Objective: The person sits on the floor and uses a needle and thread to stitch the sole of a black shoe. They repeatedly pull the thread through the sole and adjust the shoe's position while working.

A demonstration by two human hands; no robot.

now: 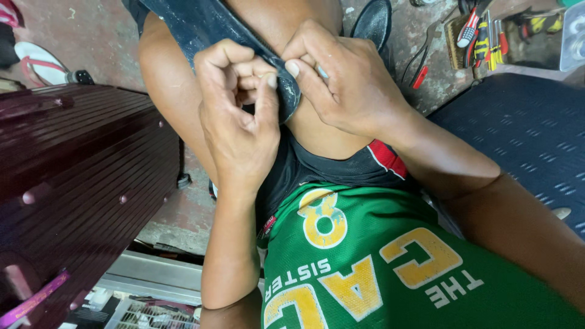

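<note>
Green jersey fabric (390, 268) with yellow lettering fills the near view, smooth and slightly shiny, above black shorts (317, 167) edged with a red and white trim. Beyond it, two bare hands meet over the person's knees. Left hand (237, 116) pinches the curved end of a dark blue fabric strip (207, 24) between thumb and forefinger, its other fingers curled tight. Right hand (344, 79) grips the same end from the other side, thumb and forefinger pressed on the strip's black zipper edge (287, 91). That strip looks like coarse woven cloth and runs up and away from the grip, across the left thigh. Left of the grip stands one maroon hard-shell suitcase (79, 164), ribbed and glossy. Right of the grip lies a dark blue patterned fabric panel (524, 128). Beyond the right hand, several red and yellow handled tools (484, 33) lie on the concrete floor (103, 42).
</note>
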